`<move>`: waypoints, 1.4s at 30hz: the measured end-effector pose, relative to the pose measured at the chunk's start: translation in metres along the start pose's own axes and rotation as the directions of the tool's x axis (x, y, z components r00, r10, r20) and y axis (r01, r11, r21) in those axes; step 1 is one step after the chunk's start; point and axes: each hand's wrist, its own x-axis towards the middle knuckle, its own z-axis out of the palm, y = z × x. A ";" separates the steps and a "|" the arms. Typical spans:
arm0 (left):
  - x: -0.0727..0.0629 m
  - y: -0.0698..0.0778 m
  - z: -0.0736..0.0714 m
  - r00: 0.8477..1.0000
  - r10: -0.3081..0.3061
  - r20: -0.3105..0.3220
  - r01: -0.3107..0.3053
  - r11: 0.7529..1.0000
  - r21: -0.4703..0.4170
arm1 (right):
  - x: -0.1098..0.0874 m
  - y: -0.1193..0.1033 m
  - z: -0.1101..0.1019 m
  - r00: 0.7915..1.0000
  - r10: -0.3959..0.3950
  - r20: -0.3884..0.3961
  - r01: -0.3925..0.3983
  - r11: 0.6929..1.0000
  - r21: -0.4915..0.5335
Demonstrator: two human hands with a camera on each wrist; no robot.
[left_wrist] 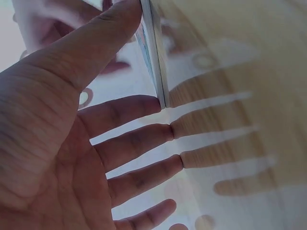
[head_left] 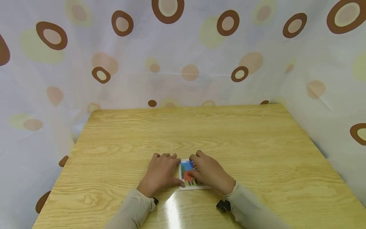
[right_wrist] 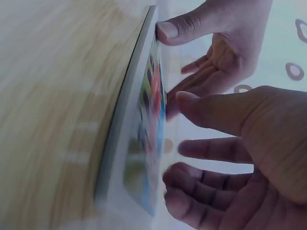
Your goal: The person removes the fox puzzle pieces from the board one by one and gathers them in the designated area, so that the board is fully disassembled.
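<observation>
A small square picture board [head_left: 187, 175] with a white border lies flat on the wooden table, a red shape and blue sky showing in its picture. My left hand [head_left: 162, 173] rests at its left side: the thumb presses on the near left corner, and the index fingertip touches near the far left corner. In the left wrist view the other fingers [left_wrist: 144, 179] are spread and straight, tips down at the table. Over the board's right half hovers my right hand [head_left: 210, 171], covering part of the picture. Its thumb and loosely bent fingers [right_wrist: 208, 148] stand apart with nothing between them.
The light wooden table [head_left: 186, 130] reaches back to a white curtain [head_left: 137, 51] with brown rings and pale spots, which also hangs on both sides. A bright reflection shines on the tabletop near the front. Dark bands [head_left: 224, 205] sit at the wrists.
</observation>
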 end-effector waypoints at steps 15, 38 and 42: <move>0.000 -0.004 0.002 0.999 0.019 -0.030 -0.019 1.000 0.005 | 0.023 0.001 0.013 0.996 0.037 0.078 -0.050 0.985 0.164; 0.001 -0.002 -0.003 1.000 -0.007 0.003 0.007 0.999 -0.043 | 0.024 -0.001 0.005 0.989 -0.047 0.137 0.019 0.981 0.193; 0.001 -0.002 -0.003 1.000 -0.015 0.020 0.017 0.998 -0.057 | 0.023 0.000 0.005 0.990 -0.037 0.133 0.011 0.980 0.197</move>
